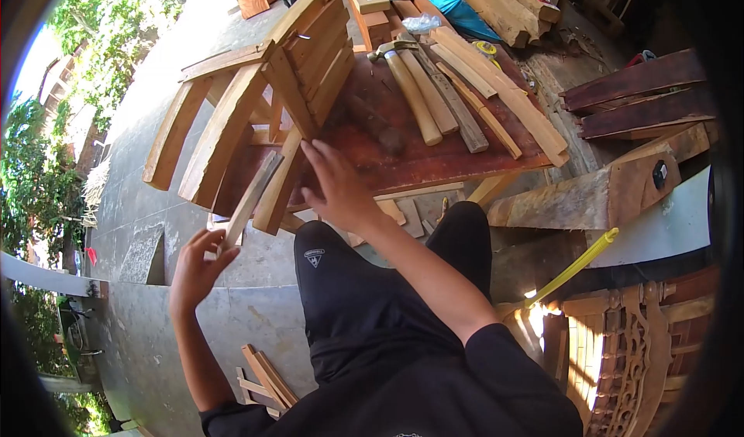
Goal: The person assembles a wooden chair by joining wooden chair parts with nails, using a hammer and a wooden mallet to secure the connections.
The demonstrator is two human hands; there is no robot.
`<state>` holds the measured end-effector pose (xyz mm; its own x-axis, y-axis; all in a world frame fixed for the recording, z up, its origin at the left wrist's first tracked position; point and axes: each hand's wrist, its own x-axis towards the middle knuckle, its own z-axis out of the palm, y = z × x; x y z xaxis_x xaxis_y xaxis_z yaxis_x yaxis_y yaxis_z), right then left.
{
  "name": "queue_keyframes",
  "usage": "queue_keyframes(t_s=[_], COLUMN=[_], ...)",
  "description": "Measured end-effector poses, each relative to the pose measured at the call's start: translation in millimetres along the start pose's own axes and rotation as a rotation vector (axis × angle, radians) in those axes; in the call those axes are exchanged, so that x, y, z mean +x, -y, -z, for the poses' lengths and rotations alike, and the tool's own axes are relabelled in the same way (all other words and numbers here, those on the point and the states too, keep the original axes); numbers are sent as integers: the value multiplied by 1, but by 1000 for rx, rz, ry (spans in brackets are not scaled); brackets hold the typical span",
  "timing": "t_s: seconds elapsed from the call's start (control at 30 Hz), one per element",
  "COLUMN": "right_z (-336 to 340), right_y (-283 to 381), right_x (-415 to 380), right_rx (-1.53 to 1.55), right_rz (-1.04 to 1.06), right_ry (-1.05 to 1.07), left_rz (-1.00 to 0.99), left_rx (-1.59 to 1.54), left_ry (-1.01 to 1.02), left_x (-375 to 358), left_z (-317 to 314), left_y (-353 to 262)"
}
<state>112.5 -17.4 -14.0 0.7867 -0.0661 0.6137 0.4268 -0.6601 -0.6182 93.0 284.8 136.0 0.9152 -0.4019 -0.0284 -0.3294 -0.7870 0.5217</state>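
My left hand [201, 265] is closed around the lower end of a narrow wooden strip [254, 193], thumb against its side. The strip slants up beside a leg of a wooden chair-like frame [223, 133], which lies tipped over on a red-brown table [364, 158]. My right hand [339, 183] has its fingers apart, with the fingertips right at the frame's near leg [280, 193]. On the tabletop to the right lies a claw hammer [409, 92] with a pale wooden handle, next to several loose wooden strips [453, 104].
A long pale plank [504, 88] lies along the table's right side, near a yellow tape roll [486, 48]. Beyond the table are a small box [370, 1] and a blue sheet [457, 7]. A thick timber [573, 193] stands at right. Wood offcuts [267, 379] lie on the floor at left.
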Motion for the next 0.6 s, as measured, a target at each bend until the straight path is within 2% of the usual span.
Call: queue_keyframes(t_s=[0.07, 0.13, 0.2, 0.27, 0.4, 0.6], right_z=[32, 63, 83, 95, 112, 116], right_y=[0, -6, -19, -45, -70, -78], right_x=[4, 10, 17, 17, 13, -1], right_rx=[-157, -353, -594, -689, -604, -612], right_rz=[83, 35, -100, -123, -135, -146], right_ry=[-65, -185, -171, -107, -111, -151], left_rz=[70, -4, -71, -73, -120, -129], left_rx=[-87, -76, -37, -115, 53, 208], left_ry=[-15, -43, -94, -120, -165, -272], left_x=[-24, -38, -44, -41, -13, 59], left_z=[-2, -13, -30, -61, -120, -163], left_y=[-13, -19, -36, -51, -75, -104])
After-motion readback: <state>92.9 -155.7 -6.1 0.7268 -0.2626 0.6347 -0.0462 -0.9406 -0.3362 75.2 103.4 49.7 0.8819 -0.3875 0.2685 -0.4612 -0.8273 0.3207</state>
